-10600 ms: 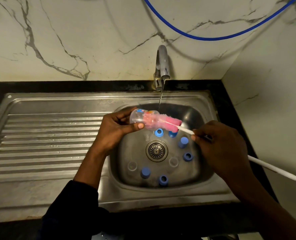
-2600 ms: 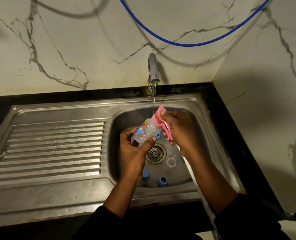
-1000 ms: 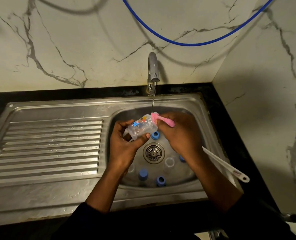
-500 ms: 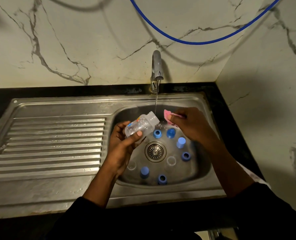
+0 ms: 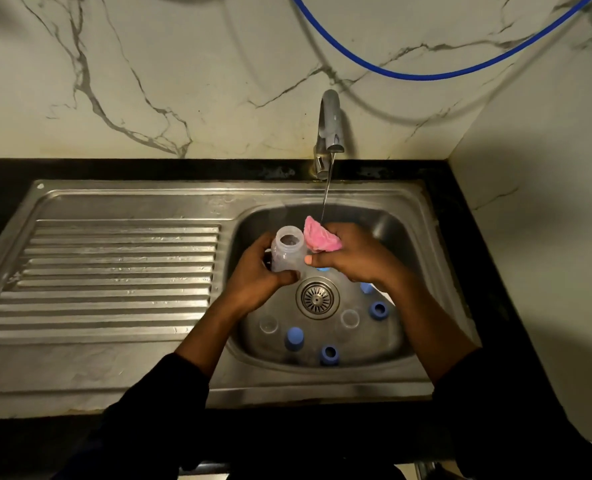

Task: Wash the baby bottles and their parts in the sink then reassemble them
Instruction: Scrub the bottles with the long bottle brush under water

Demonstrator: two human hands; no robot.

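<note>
Sink (image 5: 413,239) w/ blue caps (image 5: 294,336), L hand (image 5: 255,277) grips bottle (image 5: 287,253), R hand (image 5: 358,259) sponge (image 5: 320,236)

Bottle (image 5: 289,252) base hidden inside left hand (image 5: 253,282) grip.

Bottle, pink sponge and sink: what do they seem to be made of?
The bottle looks like clear plastic: translucent, faintly cloudy. The pink sponge seems soft foam: crumpled, creased. The sink is likely stainless steel: dull grey sheen, pressed ridges.
</note>
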